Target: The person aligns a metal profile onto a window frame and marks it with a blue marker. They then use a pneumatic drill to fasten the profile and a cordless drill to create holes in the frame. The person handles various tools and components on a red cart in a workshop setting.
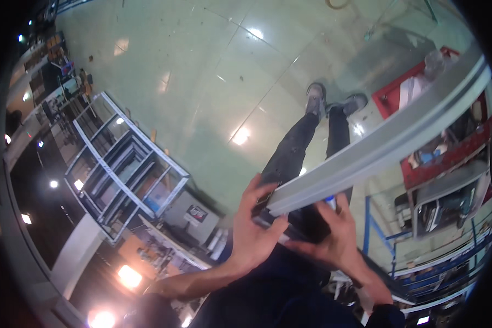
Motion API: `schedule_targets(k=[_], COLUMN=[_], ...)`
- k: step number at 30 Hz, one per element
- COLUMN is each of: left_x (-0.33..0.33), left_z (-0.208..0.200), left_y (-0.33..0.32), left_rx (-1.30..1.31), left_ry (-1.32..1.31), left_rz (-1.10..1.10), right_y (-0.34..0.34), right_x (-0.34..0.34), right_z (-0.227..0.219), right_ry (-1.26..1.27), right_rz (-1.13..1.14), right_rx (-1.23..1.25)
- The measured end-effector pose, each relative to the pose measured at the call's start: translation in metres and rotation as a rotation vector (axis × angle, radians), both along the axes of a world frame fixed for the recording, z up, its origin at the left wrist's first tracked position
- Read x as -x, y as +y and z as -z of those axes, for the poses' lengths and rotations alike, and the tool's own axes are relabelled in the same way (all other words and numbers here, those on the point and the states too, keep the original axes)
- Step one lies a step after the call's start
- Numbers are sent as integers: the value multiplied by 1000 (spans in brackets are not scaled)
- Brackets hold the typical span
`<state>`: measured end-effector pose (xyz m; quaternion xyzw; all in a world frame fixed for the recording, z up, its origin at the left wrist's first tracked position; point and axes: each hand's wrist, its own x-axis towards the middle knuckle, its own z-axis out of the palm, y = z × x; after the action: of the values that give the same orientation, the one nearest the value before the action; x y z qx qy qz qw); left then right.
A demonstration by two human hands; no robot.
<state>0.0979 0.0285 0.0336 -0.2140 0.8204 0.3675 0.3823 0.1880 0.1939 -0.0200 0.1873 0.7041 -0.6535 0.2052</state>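
A long pale grey profile bar [377, 139] slants from the upper right down to its near end in front of me. My left hand [254, 229] is closed on that end, fingers along its left side and thumb below. Just right of it, under the bar, my right hand [333, 232] has curled fingers and its thumb pointing left. A small blue piece [329, 201] shows at its fingertips; what it belongs to is hidden. Between my hands there is a dark area that I cannot make out.
Stacked metal frames [128, 164] stand at left, beside a grey box [191, 216]. At right are a red-edged cart [443, 164] holding tools and plastic, and a blue metal stand [380, 232]. My shoes [315, 98] rest on the pale tiled floor [202, 109].
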Motion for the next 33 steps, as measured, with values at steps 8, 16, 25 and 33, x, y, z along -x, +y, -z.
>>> schedule_targets(k=[8,16,25,33], left_x=[1,5,0,-4], left_z=[-4,-3,1,5], left_y=[1,6,3,-8], left_rx=[5,-7,-50,-96], left_ry=[34,-53,41,74], left_rz=[-58,-99,-46,106], right_y=[38,77,34,-12], right_x=[4,-20,-17,-21], right_z=[6,20,19,10], right_ry=[-606,-302,-86,179], right_rz=[302,707,418,185], right_rx=[523,1227,636,253])
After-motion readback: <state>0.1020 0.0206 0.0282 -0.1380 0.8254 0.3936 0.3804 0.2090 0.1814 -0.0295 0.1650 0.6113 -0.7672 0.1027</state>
